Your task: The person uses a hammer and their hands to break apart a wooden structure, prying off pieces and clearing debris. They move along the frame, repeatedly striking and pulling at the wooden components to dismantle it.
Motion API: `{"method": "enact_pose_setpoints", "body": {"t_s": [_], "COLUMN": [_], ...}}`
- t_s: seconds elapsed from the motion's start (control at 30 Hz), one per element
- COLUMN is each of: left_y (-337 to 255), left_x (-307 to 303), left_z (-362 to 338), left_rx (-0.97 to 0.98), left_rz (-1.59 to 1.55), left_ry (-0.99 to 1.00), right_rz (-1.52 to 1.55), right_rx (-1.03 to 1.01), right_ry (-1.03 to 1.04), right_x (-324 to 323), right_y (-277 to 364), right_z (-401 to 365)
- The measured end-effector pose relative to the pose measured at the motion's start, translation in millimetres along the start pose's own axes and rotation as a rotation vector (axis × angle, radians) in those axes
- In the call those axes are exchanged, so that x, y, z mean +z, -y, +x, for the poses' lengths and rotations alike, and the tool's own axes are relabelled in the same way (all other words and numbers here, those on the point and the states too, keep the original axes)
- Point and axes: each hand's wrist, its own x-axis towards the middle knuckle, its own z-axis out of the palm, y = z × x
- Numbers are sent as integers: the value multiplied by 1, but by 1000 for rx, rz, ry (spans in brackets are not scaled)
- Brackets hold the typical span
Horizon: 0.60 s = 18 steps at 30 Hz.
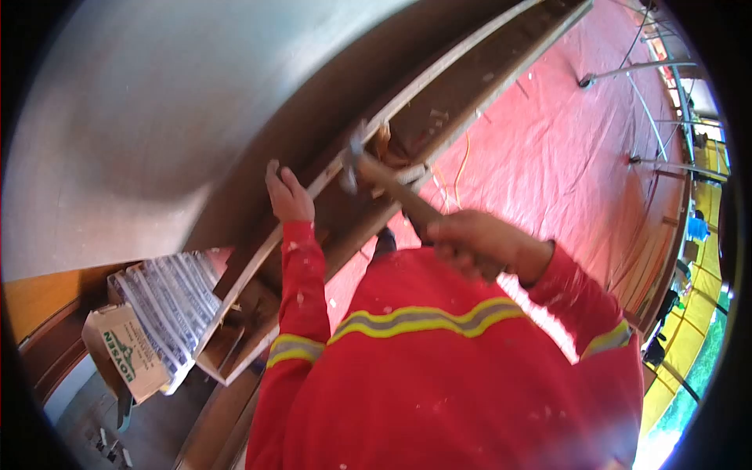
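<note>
My right hand point(489, 243) is closed round the wooden handle of a hammer point(411, 202). The hammer's head, slightly blurred, overlaps the edge of a long wooden frame point(462, 129) with box-like compartments. To the left, my left hand point(291, 197) has its fingers stretched out beside the frame's near rail, in front of a large smooth curved panel point(149, 125). Nothing shows in that hand. Just beyond the hammer head, a splintered brown piece point(384, 145) sits inside the frame.
A red sheet point(580, 149) covers the floor, with an orange cord point(462, 168) on it. Metal legs on casters point(587, 81) stand at the upper right. At lower left are a Boysen cardboard box point(125, 352) and a ribbed, printed stack point(172, 301).
</note>
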Motion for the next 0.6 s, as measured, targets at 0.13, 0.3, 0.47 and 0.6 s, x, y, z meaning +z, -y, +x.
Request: {"method": "enact_pose_setpoints", "body": {"t_s": [0.13, 0.3, 0.47, 0.6], "left_y": [16, 5, 10, -1], "left_x": [-1, -1, 5, -1], "left_z": [1, 0, 0, 1], "left_rx": [-34, 5, -28, -46], "left_rz": [-90, -64, -52, 85], "left_ry": [3, -4, 12, 78], "right_rz": [130, 222, 197, 55], "right_rx": [-431, -865, -1325, -1507], "right_ry": [-218, -540, -746, -961], "right_x": [1, -10, -26, -25], "right_y": [21, 5, -38, -43], "right_z": [-32, -82, -91, -100]}}
